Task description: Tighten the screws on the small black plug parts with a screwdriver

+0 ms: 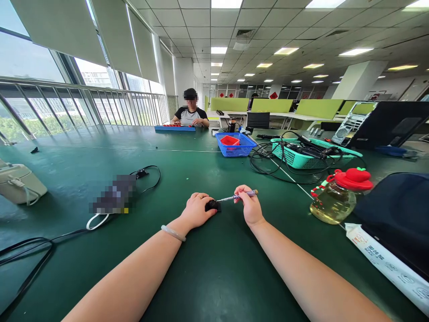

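Observation:
On the green tabletop [214, 268], my left hand [197, 210] is closed around a small black part [213, 205], its fingers over the top and the thumb along the near side. What kind of part it is cannot be made out. My right hand [248, 206] grips a screwdriver [246, 195] with a clear handle between thumb and fingers. The thin metal shaft points left, lying nearly level, and its tip meets or comes very close to the black part. A pale bangle circles my left wrist.
Left lies a blurred dark device [115, 194] with cables. Ahead are a blue basket [236, 150] and a teal basket [295, 160] full of cables. A red-lidded jar [335, 203], a white packet [385, 264] and a dark bag [395, 214] stand right. Another person [191, 114] sits across.

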Available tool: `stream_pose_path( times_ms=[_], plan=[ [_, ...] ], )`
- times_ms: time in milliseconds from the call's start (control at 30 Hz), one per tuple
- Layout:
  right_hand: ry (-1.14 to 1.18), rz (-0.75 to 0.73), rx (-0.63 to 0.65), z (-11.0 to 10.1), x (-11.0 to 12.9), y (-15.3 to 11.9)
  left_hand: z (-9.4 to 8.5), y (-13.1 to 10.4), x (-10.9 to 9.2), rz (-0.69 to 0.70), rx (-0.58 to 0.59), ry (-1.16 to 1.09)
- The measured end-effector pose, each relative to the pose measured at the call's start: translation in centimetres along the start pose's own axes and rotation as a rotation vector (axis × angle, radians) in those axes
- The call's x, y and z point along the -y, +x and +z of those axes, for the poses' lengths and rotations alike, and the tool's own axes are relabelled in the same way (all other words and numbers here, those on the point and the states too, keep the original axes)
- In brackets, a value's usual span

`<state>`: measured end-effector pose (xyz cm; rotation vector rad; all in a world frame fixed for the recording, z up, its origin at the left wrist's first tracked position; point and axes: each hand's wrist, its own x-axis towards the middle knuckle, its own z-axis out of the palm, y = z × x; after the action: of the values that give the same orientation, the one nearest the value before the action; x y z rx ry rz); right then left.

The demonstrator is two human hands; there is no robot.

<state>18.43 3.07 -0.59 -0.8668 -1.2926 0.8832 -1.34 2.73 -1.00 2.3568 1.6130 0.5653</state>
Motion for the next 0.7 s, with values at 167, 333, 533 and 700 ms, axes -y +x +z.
stream_pose_path(
  times_ms=[167,333,533,700],
  plan=[
    [0.018,0.005,-0.006,0.02,-0.02,0.03,-0.08,-0.02,-0.05,0.014,0.009,-0.01],
    [0.053,0.03,-0.035,-0.05,-0.14,0.15,-0.02,-0.03,-0.07,0.005,0.009,-0.005],
    [-0.002,0.03,0.021,-0.13,-0.06,0.11,-0.11,-0.11,-0.36,0.017,0.016,0.015],
    [-0.002,-0.031,0.071,-0.43,-0.06,0.3,-0.34,-0.3,-0.62,0.064,0.004,0.044]
  ],
)
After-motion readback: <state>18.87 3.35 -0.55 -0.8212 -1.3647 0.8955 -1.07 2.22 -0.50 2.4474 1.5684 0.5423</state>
